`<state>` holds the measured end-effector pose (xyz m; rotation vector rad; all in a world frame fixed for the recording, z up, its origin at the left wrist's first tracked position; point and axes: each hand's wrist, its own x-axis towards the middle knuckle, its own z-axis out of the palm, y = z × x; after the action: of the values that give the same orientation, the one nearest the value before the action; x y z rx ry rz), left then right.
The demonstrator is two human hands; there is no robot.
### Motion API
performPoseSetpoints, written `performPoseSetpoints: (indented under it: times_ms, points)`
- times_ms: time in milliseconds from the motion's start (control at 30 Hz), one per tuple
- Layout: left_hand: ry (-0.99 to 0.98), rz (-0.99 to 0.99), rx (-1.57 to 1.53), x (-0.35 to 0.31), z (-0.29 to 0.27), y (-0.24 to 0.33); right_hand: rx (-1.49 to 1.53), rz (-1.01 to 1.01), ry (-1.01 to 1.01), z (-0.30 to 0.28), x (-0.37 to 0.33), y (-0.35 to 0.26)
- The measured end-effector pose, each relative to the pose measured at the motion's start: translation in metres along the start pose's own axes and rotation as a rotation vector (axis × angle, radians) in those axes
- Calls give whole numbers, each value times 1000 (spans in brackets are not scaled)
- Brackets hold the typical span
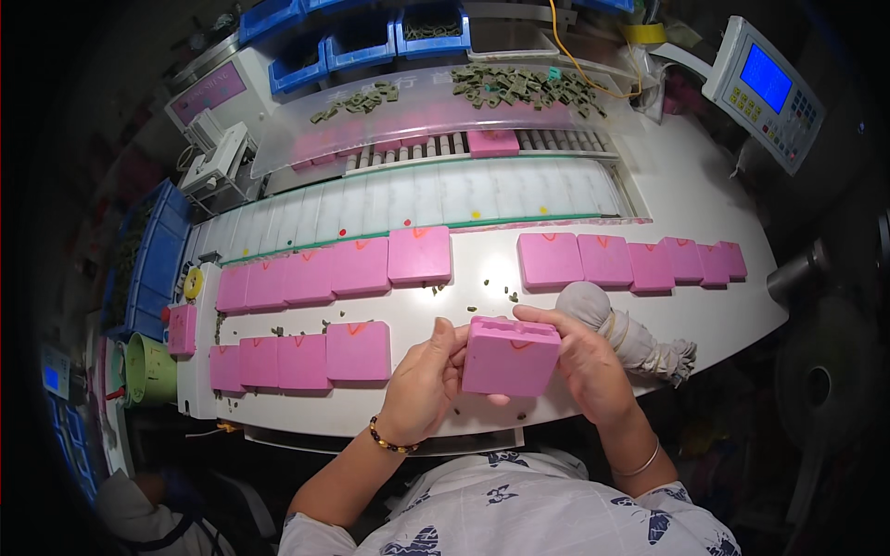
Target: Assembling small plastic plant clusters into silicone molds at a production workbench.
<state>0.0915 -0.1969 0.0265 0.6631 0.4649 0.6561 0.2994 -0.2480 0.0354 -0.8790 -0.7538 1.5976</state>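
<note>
Holding a pink block [508,363] btwn both bare hands, a person works at a white table [487,255]; the block is front & ctr, over the table's near part, w/ its slotted edge up & a small orange-red mark on its face. L hand [422,385] grasps its L side, thumb raised, a fingertip showing below; R hand [593,371] grasps the R side, index finger along the top. Just beyond the R hand lies a tied grey-white cloth bundle [623,326]. More marked pink blocks stand in rows: back L row [360,267], front L row [302,361], back R row [604,262]. Dark green crumbs [512,296] dot the table. Farther back: a white belt w/ green edges [417,199], then heaped green pcs [519,90] on a clear sheet [422,116], & blue bins [360,39]. Upper R: a control panel w/ blue screen [766,78].
</note>
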Motion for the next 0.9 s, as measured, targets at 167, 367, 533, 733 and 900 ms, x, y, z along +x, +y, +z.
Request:
performPoseSetpoints:
  times_ms: [167,367,533,733,900]
  points:
    - [141,371,747,-4,5,-16,-601,-334,-13,1,-1,4]
    - [105,338,653,-5,-2,-4,-726,-431,-94,-4,3,-2]
    - [395,604,784,7,4,1,-469,-336,84,6,14,2]
    - [394,826,1538,14,20,3,-339,-195,133,25,27,6]
    - [389,596,1419,55,-29,50,-250,-161,107,14,31,-1]
